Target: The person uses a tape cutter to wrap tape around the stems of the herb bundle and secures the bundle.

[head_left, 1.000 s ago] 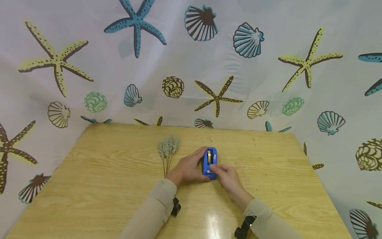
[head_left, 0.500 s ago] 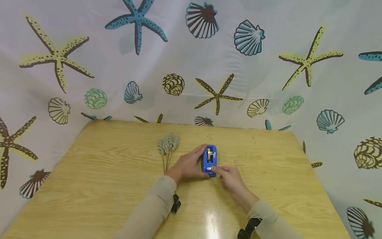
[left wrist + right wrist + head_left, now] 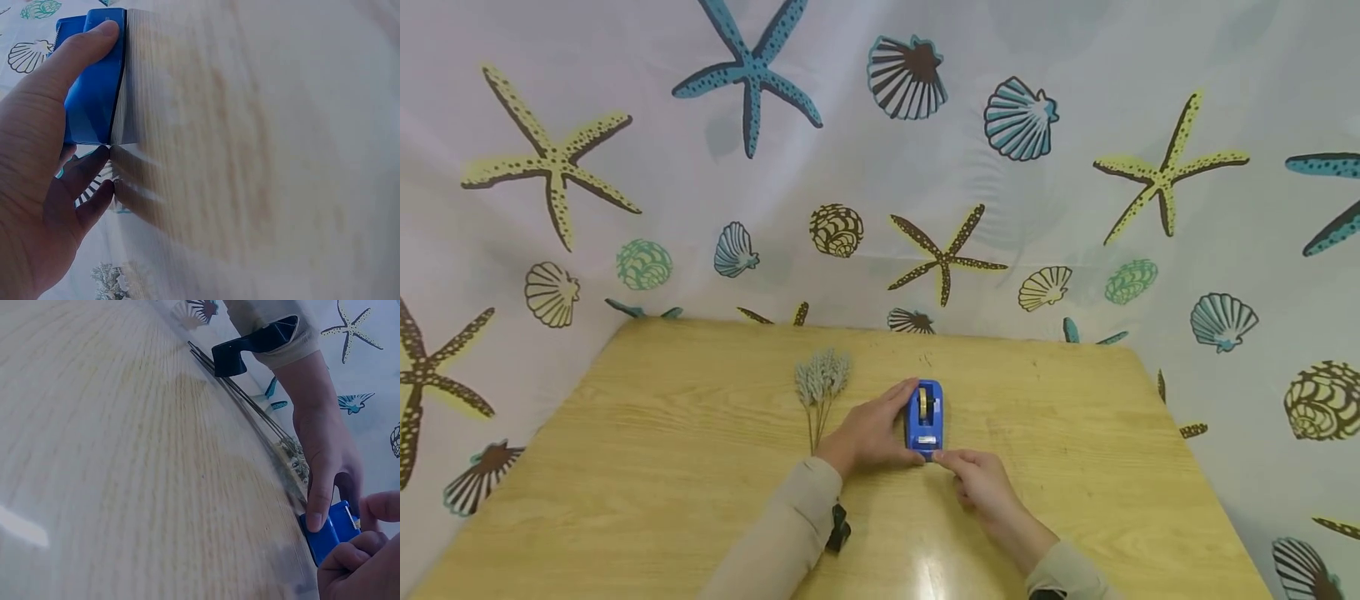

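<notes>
A blue tape dispenser (image 3: 925, 442) stands on the wooden table, with a narrow roll of tape (image 3: 924, 405) in its well. My left hand (image 3: 868, 435) grips it from the left side. In the left wrist view the thumb (image 3: 94, 44) presses on the dispenser's front end, other fingers lying along its side. My right hand (image 3: 985, 487) is at the dispenser's near end, just past the cutter (image 3: 927, 439). Its thumb and forefinger pinch together there, the rest curled in; the pinched tape end is too fine to make out.
A bunch of pale grey-green dried stems (image 3: 822, 379) lies left of the dispenser, partly behind my left wrist. The wooden table (image 3: 647, 467) meets a white curtain (image 3: 850, 175) printed with shells and starfish at the back and sides.
My right hand has drawn toward me, from between the roll and the cutter to the dispenser's near end. My left hand keeps its hold on the dispenser.
</notes>
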The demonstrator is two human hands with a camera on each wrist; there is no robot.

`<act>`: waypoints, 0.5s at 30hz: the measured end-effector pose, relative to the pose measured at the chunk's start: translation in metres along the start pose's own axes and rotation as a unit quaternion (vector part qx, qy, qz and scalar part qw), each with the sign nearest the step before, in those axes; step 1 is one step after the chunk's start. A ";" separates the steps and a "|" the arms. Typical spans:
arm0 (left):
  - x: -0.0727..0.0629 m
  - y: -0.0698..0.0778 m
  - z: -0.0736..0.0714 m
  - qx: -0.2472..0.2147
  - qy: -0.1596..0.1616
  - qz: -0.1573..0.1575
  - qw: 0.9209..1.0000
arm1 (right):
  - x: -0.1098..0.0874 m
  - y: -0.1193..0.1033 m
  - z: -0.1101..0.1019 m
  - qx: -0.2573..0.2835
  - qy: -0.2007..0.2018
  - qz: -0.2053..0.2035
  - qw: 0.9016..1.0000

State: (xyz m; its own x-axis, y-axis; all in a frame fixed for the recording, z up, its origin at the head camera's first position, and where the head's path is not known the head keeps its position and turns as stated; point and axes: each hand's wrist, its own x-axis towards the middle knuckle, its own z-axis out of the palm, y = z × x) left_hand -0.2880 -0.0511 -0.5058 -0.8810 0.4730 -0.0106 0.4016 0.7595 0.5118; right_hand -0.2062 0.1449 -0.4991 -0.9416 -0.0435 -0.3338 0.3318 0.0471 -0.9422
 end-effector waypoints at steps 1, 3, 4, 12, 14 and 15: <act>0.001 0.000 -0.001 0.001 0.000 0.001 1.000 | 0.000 0.000 0.000 -0.003 0.000 0.000 1.000; 0.001 0.001 -0.002 0.002 -0.001 0.001 1.000 | -0.001 -0.001 0.001 -0.007 0.000 0.003 1.000; 0.002 0.000 -0.002 0.003 -0.001 0.001 1.000 | -0.002 -0.001 0.002 -0.010 0.002 0.005 1.000; 0.004 0.000 -0.002 0.003 -0.002 -0.002 1.000 | -0.011 -0.001 0.003 -0.009 0.009 0.012 1.000; 0.004 0.000 0.000 0.002 -0.003 -0.003 1.000 | -0.014 0.000 0.003 -0.011 0.007 0.015 1.000; 0.004 -0.001 0.001 0.002 -0.003 -0.005 1.000 | -0.015 0.001 0.003 -0.015 0.006 0.015 1.000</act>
State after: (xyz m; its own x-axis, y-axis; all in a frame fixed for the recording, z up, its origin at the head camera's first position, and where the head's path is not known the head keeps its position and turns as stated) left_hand -0.2918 -0.0495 -0.5067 -0.8831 0.4688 -0.0206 0.3944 0.7654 0.5086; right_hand -0.1912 0.1430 -0.4949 -0.9318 -0.0302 -0.3617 0.3586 0.0780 -0.9302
